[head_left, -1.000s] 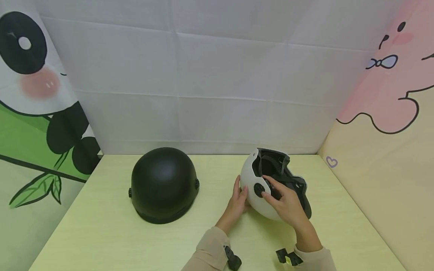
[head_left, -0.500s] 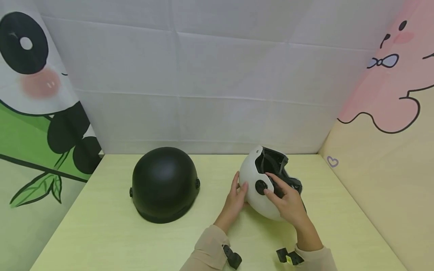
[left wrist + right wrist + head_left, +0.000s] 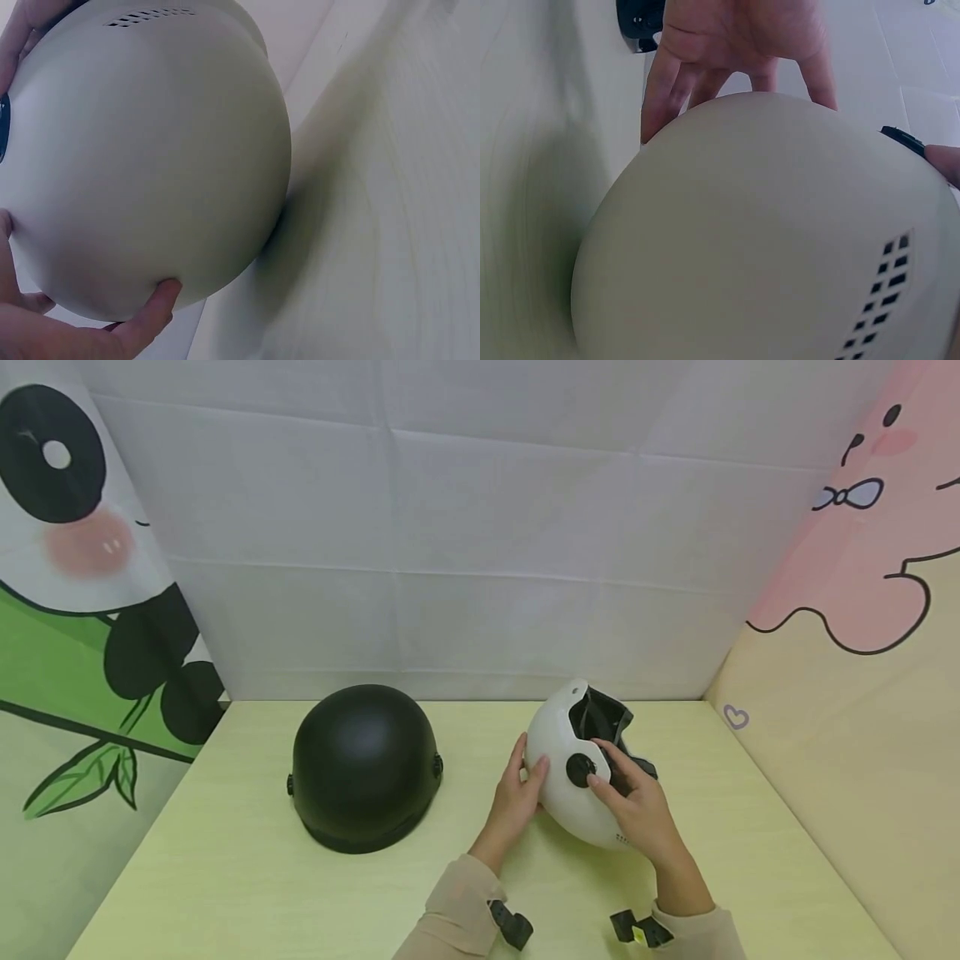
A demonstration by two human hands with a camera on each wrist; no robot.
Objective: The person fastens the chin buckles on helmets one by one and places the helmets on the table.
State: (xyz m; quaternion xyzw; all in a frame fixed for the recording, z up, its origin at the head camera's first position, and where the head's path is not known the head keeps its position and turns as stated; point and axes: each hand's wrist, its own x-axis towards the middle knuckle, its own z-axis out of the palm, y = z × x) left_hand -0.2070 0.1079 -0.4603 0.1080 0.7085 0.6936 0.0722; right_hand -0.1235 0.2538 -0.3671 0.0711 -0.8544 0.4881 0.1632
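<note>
White rounded hard-shell helmet (image 3: pixel 570 810), right of centre in the head view, tilted; left hand (image 3: pixel 513 802) cups its left side, right hand (image 3: pixel 639 810) grips it beside its round black disc (image 3: pixel 581 770). Matte-black domed helmet (image 3: pixel 365 768), left of centre, upright, untouched. Probably mid-handling: white one held, not yet upright or released. Left wrist view: left fingers (image 3: pixel 154 315) press it, lower left. Right wrist view: right thumb (image 3: pixel 943 159) at disc, right edge.

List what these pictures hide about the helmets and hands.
Head: inside of the round, matte black helmet, hidden by its shell.
Left wrist: round black disc on the smooth white helmet, cut off by left edge.
Right wrist: most of the right hand, cut off by right edge.
</note>
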